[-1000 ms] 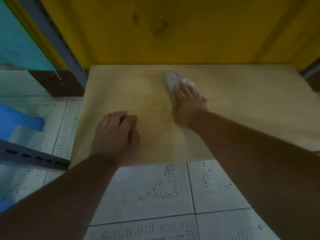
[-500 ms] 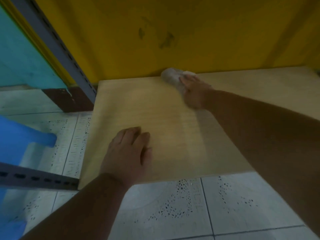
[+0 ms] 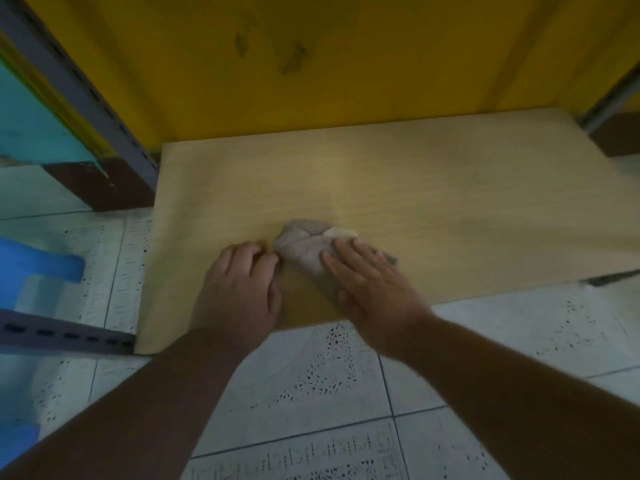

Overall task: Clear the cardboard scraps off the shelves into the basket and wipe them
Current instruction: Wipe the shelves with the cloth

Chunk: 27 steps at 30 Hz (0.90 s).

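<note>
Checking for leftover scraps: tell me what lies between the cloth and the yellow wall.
Only bare shelf board between the cloth and yellow wall, in the head view.

Yellow wall (image 3: pixel 346 64) stood behind, with dark smudges (image 3: pixel 291 60) near its middle. Teal wall (image 3: pixel 27 126) at far left above a brown skirting board (image 3: pixel 100 185). White speckled floor tiles (image 3: pixel 311 382) below. Grey slotted metal post (image 3: pixel 83 95) rose at left; a slotted rail (image 3: pixel 62 332) ran low. Blue plastic object (image 3: pixel 38 265) at left edge.
</note>
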Each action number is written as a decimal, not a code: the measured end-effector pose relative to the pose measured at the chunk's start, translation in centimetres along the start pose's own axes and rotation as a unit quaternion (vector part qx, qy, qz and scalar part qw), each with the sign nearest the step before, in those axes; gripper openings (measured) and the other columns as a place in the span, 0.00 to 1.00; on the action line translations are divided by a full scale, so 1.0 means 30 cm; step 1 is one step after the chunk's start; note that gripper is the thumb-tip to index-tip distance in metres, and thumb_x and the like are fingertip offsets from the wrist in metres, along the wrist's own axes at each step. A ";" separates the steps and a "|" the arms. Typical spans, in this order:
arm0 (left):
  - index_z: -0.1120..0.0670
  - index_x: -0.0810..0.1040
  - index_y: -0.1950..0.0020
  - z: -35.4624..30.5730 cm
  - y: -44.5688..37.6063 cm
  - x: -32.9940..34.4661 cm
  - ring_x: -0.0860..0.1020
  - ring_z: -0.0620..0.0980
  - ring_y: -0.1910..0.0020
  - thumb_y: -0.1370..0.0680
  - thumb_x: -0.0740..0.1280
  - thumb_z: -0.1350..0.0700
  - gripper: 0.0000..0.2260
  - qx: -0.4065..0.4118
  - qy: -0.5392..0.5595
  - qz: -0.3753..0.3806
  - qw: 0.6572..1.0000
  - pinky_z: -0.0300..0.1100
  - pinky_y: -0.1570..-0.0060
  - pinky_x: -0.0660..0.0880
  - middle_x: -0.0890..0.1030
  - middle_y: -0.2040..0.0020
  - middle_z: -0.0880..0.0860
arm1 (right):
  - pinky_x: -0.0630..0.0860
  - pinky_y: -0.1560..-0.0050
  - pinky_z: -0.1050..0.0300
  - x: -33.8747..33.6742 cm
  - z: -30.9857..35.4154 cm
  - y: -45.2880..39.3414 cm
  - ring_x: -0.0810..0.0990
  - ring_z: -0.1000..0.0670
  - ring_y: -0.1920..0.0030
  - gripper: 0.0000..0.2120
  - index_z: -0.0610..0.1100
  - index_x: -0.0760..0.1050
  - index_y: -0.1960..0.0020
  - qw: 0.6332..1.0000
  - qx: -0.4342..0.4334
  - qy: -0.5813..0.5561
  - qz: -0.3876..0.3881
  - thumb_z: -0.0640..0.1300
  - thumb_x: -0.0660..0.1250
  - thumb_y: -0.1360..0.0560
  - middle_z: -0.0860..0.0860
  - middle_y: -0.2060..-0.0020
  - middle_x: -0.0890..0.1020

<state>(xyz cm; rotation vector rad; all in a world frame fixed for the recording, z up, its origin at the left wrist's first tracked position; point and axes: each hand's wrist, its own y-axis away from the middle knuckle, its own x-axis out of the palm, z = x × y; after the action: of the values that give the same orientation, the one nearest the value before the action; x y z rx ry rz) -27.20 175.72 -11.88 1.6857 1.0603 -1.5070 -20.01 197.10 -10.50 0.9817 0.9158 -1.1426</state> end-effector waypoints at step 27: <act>0.57 0.79 0.37 -0.253 -0.209 0.078 0.76 0.62 0.41 0.28 0.59 0.50 0.23 0.085 0.033 -0.008 0.996 0.55 0.42 0.74 0.78 0.39 0.60 | 0.47 0.24 0.46 -0.134 -0.340 -0.497 0.46 0.45 0.22 0.26 0.52 0.48 0.21 0.995 0.078 0.045 -0.046 0.49 0.49 0.18 0.50 0.21 0.48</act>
<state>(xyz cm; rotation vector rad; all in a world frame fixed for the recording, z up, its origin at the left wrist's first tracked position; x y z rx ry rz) -29.02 185.62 -12.73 1.8583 1.0055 -1.6009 -36.18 206.00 -12.05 1.1352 0.9616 -1.2704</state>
